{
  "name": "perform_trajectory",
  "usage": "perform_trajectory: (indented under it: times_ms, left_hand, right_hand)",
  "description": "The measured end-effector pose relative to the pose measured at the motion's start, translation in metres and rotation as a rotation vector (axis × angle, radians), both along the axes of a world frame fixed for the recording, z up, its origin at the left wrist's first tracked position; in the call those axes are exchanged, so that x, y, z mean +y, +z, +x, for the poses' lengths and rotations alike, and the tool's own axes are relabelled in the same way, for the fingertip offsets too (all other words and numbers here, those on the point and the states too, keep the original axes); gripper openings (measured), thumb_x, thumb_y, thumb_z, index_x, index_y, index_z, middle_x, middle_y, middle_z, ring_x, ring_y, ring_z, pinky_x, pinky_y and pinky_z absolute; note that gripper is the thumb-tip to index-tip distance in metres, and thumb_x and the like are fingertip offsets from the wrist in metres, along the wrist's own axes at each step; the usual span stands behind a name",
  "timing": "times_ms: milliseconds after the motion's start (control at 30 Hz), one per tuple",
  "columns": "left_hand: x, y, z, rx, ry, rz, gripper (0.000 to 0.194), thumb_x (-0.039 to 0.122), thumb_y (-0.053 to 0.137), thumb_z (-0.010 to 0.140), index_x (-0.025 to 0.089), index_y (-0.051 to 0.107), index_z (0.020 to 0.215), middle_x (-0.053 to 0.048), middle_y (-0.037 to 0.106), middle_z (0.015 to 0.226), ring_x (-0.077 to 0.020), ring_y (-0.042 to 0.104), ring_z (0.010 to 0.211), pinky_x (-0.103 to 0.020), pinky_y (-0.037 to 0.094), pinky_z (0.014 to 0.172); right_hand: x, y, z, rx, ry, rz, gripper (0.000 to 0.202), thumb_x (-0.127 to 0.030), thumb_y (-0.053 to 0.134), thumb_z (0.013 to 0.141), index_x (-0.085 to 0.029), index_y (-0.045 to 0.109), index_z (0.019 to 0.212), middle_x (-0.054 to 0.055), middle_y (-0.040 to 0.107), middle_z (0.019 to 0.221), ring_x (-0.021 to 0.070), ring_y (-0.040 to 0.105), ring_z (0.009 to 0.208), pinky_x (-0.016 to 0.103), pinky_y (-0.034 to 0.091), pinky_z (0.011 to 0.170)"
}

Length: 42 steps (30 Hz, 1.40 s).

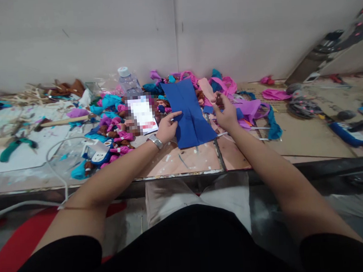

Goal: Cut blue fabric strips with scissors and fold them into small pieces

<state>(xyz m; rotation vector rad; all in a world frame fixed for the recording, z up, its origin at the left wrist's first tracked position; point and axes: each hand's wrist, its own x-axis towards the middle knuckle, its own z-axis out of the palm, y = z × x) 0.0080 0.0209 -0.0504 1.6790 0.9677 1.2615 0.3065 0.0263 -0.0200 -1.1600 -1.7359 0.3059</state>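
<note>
A dark blue sheet of cloth or paper (186, 115) lies creased over the work table (183, 162). My left hand (168, 129) rests at its left edge, index finger stretched out flat on the blue surface and the other fingers partly curled. Just right of the sheet, my right hand (226, 114) is closed in a pinch; what sits between its fingertips is too small to make out. A salmon-pink strip (207, 88) reaches up beside those fingertips, and whether they grip it is unclear. Purple cloth pieces (249, 108) lie right of that hand.
A phone (142, 114) with a lit screen and a capped plastic bottle (129, 81) stand left of the sheet, among several small knotted cloth bundles (114, 128). Farther left are green-handled pliers (17, 148), a hammer (62, 121) and a white cable (53, 147). A tall flask (314, 58) leans far right.
</note>
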Motion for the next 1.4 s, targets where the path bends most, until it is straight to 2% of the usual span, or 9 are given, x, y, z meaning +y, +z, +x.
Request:
perform_trajectory:
  times_ms: [167,267,433,600,733,867,933,1133,1400]
  left_hand:
    - [-0.006,0.011,0.0,0.068,0.011,0.046,0.067,0.02,0.074,0.081,0.024,0.063,0.147,-0.009,0.062,0.153,-0.0301,0.056,0.144,-0.052,0.04,0.129]
    - [-0.01,0.015,0.0,0.075,-0.038,-0.015,0.08,0.013,0.076,0.072,0.026,0.06,0.15,-0.009,0.062,0.152,-0.0296,0.062,0.136,-0.048,0.05,0.12]
    - [-0.01,0.011,0.002,0.047,-0.028,-0.124,0.053,0.021,0.073,0.08,0.02,0.074,0.132,-0.009,0.075,0.124,-0.0251,0.073,0.105,-0.049,0.06,0.105]
    - [-0.007,0.007,0.002,0.004,-0.02,-0.055,0.068,0.021,0.077,0.078,0.024,0.065,0.144,-0.009,0.063,0.15,-0.0289,0.061,0.138,-0.049,0.049,0.121]
    - [-0.009,0.009,0.001,0.06,-0.01,-0.028,0.081,0.021,0.082,0.074,0.022,0.059,0.151,-0.013,0.058,0.156,-0.0308,0.057,0.143,-0.051,0.044,0.126]
    - [-0.009,0.011,0.0,0.061,0.019,-0.059,0.054,0.027,0.075,0.082,0.019,0.071,0.135,-0.013,0.07,0.141,-0.0308,0.065,0.133,-0.055,0.046,0.123]
    - [-0.009,0.01,0.0,0.038,0.037,-0.035,0.052,0.029,0.073,0.084,0.02,0.071,0.136,-0.011,0.068,0.144,-0.0301,0.062,0.138,-0.054,0.042,0.126]
    - [-0.008,0.008,0.002,-0.106,-0.071,-0.059,0.096,0.038,0.09,0.072,0.023,0.05,0.158,-0.014,0.048,0.166,-0.0335,0.05,0.151,-0.051,0.043,0.127]
    - [-0.015,0.014,0.004,-0.199,-0.136,-0.181,0.074,0.041,0.088,0.076,0.022,0.066,0.144,-0.014,0.064,0.151,-0.0337,0.063,0.138,-0.056,0.051,0.119]
  right_hand:
    - [-0.002,0.001,-0.012,0.238,0.059,-0.082,0.067,-0.065,0.057,0.099,-0.021,0.052,0.149,0.015,0.073,0.125,0.0257,0.075,0.102,0.044,0.064,0.092]
    - [-0.007,0.006,-0.019,0.424,0.227,-0.259,0.064,-0.066,0.071,0.09,-0.021,0.06,0.135,0.012,0.075,0.116,0.0204,0.075,0.087,0.034,0.066,0.073]
    - [-0.024,0.021,-0.028,0.664,0.493,-0.523,0.052,-0.054,0.083,0.085,-0.019,0.066,0.12,0.006,0.079,0.102,0.0149,0.074,0.076,0.024,0.062,0.06]
    - [-0.04,0.035,-0.027,0.705,0.656,-0.69,0.052,-0.044,0.089,0.079,-0.017,0.067,0.118,0.006,0.08,0.098,0.0167,0.077,0.076,0.025,0.064,0.062]
    - [-0.046,0.039,-0.02,0.645,0.826,-0.912,0.057,-0.043,0.093,0.073,-0.014,0.067,0.114,0.008,0.081,0.096,0.0213,0.079,0.076,0.03,0.066,0.065]
    - [-0.048,0.035,-0.015,0.506,1.058,-1.125,0.052,-0.037,0.094,0.077,-0.011,0.069,0.114,0.011,0.082,0.098,0.0218,0.082,0.079,0.031,0.068,0.073]
    - [-0.049,0.033,-0.014,0.425,1.156,-1.215,0.049,-0.034,0.092,0.081,-0.01,0.069,0.118,0.012,0.082,0.101,0.0213,0.082,0.081,0.029,0.068,0.074]
    - [-0.051,0.021,-0.019,0.25,1.371,-1.406,0.05,-0.03,0.088,0.088,-0.011,0.064,0.128,0.016,0.082,0.112,0.022,0.083,0.089,0.032,0.069,0.079]
    - [-0.052,0.012,-0.029,0.226,1.279,-1.429,0.05,-0.034,0.091,0.085,-0.011,0.066,0.121,0.017,0.082,0.11,0.0218,0.083,0.089,0.027,0.068,0.076]
